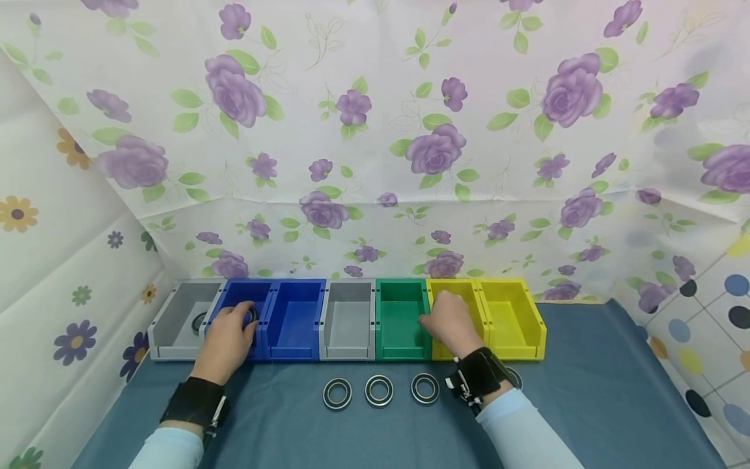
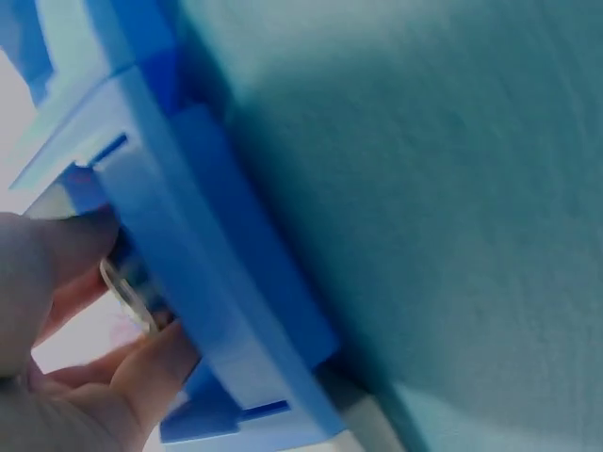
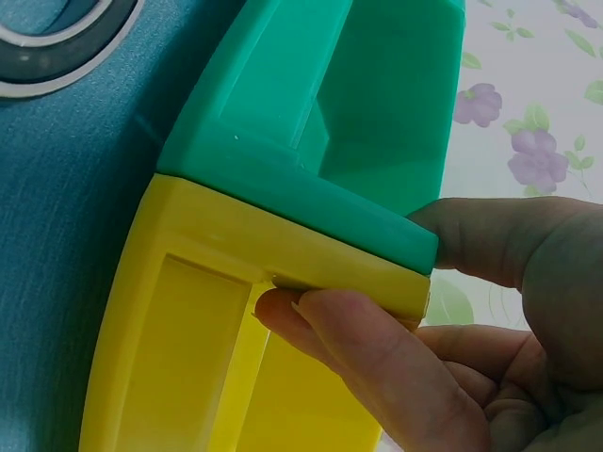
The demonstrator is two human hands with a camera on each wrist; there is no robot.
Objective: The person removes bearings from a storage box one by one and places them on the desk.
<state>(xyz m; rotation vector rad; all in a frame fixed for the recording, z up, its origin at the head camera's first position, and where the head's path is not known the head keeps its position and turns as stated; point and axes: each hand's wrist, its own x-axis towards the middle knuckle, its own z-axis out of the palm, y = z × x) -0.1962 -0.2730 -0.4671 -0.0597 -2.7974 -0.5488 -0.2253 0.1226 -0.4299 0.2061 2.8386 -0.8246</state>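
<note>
My left hand (image 1: 225, 340) reaches into the left blue bin (image 1: 256, 352) and pinches a ball bearing (image 2: 130, 294) between thumb and fingers. In the left wrist view the bearing stands tilted just behind the bin's front wall, partly covered by the fingertips. Farther right, my right hand (image 1: 450, 323) grips the adjoining side walls of the green bin (image 3: 273, 179) and the yellow bin (image 3: 188, 311). Its thumb lies on the green side and its fingers on the yellow side, with no bearing in them.
Another bearing (image 1: 198, 323) lies in the grey bin (image 1: 176, 352) at the far left. In front of the bin row, bearings (image 1: 337, 394) lie on the blue cloth (image 1: 586, 391), one partly hidden by the right wrist. A flowered sheet (image 1: 375, 163) hangs behind.
</note>
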